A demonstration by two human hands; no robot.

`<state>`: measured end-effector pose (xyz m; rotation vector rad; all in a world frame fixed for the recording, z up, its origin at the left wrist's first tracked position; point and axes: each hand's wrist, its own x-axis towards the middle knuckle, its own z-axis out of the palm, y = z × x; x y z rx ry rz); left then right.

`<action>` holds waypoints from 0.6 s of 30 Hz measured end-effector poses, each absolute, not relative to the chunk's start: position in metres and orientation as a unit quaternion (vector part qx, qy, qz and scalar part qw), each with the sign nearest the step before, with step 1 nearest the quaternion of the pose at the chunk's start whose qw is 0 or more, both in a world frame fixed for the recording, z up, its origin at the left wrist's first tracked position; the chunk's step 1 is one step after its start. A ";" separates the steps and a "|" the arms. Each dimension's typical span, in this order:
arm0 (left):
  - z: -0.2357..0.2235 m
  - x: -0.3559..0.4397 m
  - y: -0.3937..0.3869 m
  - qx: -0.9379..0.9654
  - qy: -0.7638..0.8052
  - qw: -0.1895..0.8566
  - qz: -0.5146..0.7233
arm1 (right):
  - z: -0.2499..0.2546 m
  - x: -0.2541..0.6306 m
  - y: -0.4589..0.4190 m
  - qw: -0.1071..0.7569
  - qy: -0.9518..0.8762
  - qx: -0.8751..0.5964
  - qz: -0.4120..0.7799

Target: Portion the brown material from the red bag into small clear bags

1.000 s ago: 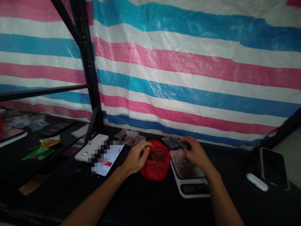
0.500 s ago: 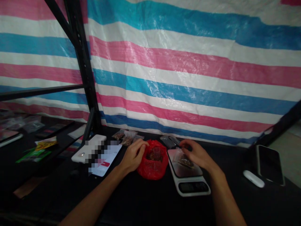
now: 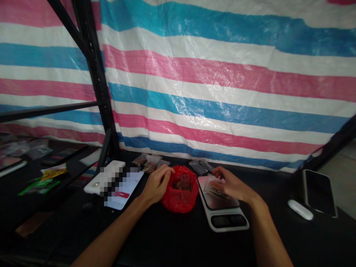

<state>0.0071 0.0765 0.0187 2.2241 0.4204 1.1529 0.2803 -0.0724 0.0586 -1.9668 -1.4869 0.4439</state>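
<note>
While the left hand (image 3: 157,184) curls at the red plastic bag's (image 3: 180,203) left rim, the right hand (image 3: 232,186) bends over a small clear bag (image 3: 218,192) on the digital scale (image 3: 217,203); whether either grips, I can't tell! Black tabletop (image 3: 276,204) stretches rightward, past the scale's edge, to a white oval case (image 3: 300,210).

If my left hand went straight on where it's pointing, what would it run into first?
Most likely the red bag: your left hand points at the left side of its rim and may already be touching it, though depth is hard to judge.
</note>
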 end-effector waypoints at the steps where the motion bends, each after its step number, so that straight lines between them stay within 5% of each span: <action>1: 0.019 0.007 0.077 0.837 0.159 0.294 0.434 | 0.057 0.281 -0.072 0.316 -0.564 -0.744 0.170; 10: 0.024 0.012 0.073 0.820 0.182 0.346 0.418 | 0.057 0.273 -0.057 0.448 -0.593 -0.648 0.166; 18: 0.024 0.020 0.070 0.704 0.175 0.583 0.367 | 0.053 0.194 -0.032 0.550 -0.620 -0.550 0.100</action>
